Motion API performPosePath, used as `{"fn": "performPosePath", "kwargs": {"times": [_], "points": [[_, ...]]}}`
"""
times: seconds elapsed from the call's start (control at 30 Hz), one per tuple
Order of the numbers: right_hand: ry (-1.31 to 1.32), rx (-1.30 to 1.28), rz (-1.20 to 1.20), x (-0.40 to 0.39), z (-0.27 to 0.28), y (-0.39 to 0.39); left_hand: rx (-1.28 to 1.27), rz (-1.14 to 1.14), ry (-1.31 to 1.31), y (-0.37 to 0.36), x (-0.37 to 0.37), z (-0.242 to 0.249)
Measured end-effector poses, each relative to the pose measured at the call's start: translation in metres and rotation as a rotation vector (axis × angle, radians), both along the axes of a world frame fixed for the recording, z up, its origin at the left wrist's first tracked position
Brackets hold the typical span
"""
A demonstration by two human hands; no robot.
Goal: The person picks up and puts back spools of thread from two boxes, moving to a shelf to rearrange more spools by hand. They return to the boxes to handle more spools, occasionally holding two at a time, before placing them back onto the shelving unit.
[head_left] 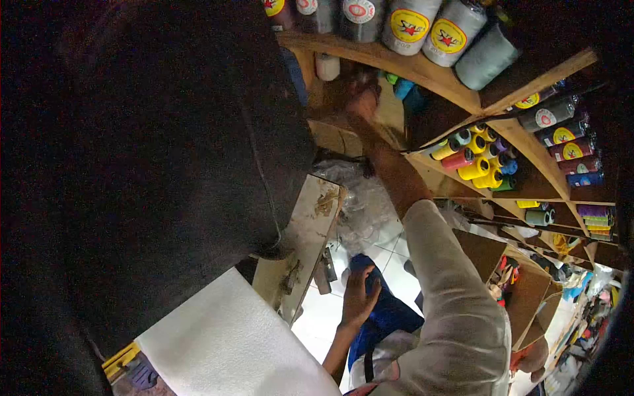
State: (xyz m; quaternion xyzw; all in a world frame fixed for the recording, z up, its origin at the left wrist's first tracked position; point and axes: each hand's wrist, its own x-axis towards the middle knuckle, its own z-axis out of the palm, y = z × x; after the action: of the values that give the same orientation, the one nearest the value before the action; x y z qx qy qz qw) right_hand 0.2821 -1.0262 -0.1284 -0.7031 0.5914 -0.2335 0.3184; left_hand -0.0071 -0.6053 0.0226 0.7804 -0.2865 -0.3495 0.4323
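Note:
My right hand [363,99] reaches on a bare forearm and pale sleeve into a shadowed compartment of the wooden shelf [436,79]. It is beside a pale thread cone [327,67], with green and blue spools [403,87] on its other side. Shadow and blur hide its fingers, so I cannot tell whether it holds anything. Lower down, my left hand [360,297] is over dark blue cloth [389,317]. Its fingers are partly curled and apart, with nothing visible between them.
Large thread cones [409,26] line the upper shelf, and small coloured spools [474,168] fill a lower compartment. Clear plastic [356,191] lies below the shelf. A white surface [231,343] and dark fabric [152,165] are at left. Cardboard boxes [528,297] stand at right.

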Motion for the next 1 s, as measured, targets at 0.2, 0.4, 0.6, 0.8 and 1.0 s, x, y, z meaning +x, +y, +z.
{"fn": "performPosePath", "kwargs": {"times": [0.2,0.4,0.6,0.8,1.0], "points": [[-0.862,0.063,-0.41,-0.049,0.096,0.009,-0.013,-0.025,-0.046,-0.002,-0.005,-0.013],[-0.501,-0.02,-0.339,-0.033,0.028,-0.042,-0.059,-0.065,-0.063,-0.007,-0.011,-0.003],[-0.326,-0.261,-0.189,-0.037,0.047,-0.011,-0.07,-0.076,0.021,0.004,-0.018,-0.009],[-0.21,-0.002,-0.119,-0.058,0.085,0.018,-0.063,-0.067,-0.017,0.019,-0.022,-0.015],[-0.28,-0.026,0.019,-0.075,0.067,0.026,-0.075,-0.074,-0.092,0.028,-0.027,-0.01]]}}
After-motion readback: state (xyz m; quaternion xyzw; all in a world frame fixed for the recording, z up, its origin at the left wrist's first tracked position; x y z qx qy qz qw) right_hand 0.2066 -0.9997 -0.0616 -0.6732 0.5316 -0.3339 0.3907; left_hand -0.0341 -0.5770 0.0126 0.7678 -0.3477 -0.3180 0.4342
